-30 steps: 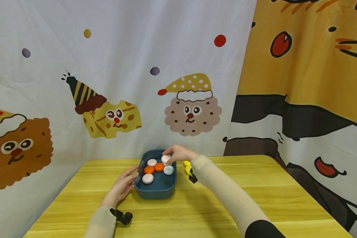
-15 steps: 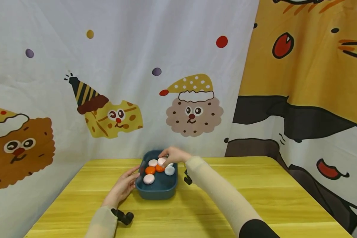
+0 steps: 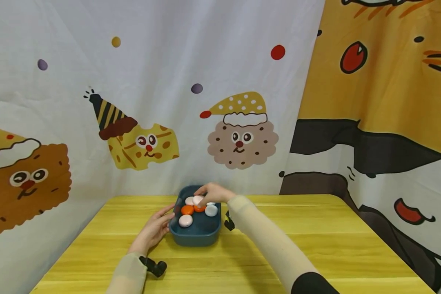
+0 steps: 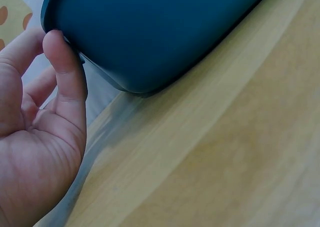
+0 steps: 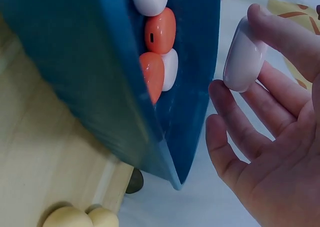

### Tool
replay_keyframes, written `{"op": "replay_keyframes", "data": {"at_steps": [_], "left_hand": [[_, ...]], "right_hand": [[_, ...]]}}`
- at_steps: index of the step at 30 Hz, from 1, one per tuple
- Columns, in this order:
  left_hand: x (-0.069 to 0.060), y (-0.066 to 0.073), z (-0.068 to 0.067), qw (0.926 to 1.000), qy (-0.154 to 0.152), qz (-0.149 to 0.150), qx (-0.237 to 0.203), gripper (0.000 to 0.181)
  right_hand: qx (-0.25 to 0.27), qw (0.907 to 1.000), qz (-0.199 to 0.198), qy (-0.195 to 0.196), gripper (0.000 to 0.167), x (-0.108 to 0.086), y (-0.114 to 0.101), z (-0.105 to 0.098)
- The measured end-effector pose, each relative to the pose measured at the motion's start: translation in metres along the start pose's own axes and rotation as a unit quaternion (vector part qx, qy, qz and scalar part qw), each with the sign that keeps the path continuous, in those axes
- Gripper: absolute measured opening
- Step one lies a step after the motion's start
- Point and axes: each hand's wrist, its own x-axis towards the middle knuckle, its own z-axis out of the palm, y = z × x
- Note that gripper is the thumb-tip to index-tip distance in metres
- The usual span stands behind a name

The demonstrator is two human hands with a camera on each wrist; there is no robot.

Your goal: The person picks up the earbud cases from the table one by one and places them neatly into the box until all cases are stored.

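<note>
My right hand (image 3: 214, 194) pinches a pale pink, smooth pebble-like piece (image 5: 245, 57) between thumb and fingers, over the far part of a dark blue rectangular bin (image 3: 194, 240). Inside the bin lie orange pieces (image 3: 187, 210), a white piece (image 3: 211, 210) and a pale pink pebble (image 3: 185, 221) nearest the front. One orange piece (image 5: 161, 31) has a small dark mark in the right wrist view. My left hand (image 3: 155, 229) touches the bin's left side, its thumb (image 4: 57, 49) and fingers fairly straight against the wall; some fingertips are hidden.
Two yellow pebble-like pieces (image 5: 67, 217) sit on the table to the bin's right, mostly hidden by my right wrist in the head view. The wooden table (image 3: 297, 245) ends at a cartoon-printed curtain (image 3: 150, 81) behind the bin.
My right hand has moved left over the bin with the pale pink pebble, from near its right wall to above the orange pieces. The left hand stays at the bin's side.
</note>
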Motion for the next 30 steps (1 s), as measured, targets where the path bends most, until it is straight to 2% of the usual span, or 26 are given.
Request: {"op": "replay_keyframes", "data": {"at_steps": [8,14,18,27,30], "left_hand": [[0.003,0.001,0.002,0.9994,0.026,-0.02,0.008,0.056],[0.005,0.002,0.001,0.9995,0.022,-0.018,0.012,0.056],[0.003,0.002,0.002,0.9996,0.019,-0.016,0.01,0.058],[-0.001,0.001,0.002,0.9999,-0.001,-0.013,0.003,0.062],[-0.002,0.002,0.001,0.9999,-0.002,-0.013,-0.001,0.062]], "right_hand": [[0.08,0.9968,-0.004,0.007,0.051,0.008,0.005,-0.003],[0.165,0.9861,0.015,0.011,0.054,0.011,0.008,-0.002],[0.202,0.979,0.027,0.013,0.052,0.013,0.011,0.003],[0.213,0.9762,0.039,-0.008,0.05,0.013,0.02,0.014],[0.23,0.9724,0.039,-0.013,0.048,0.013,0.023,0.014]]}}
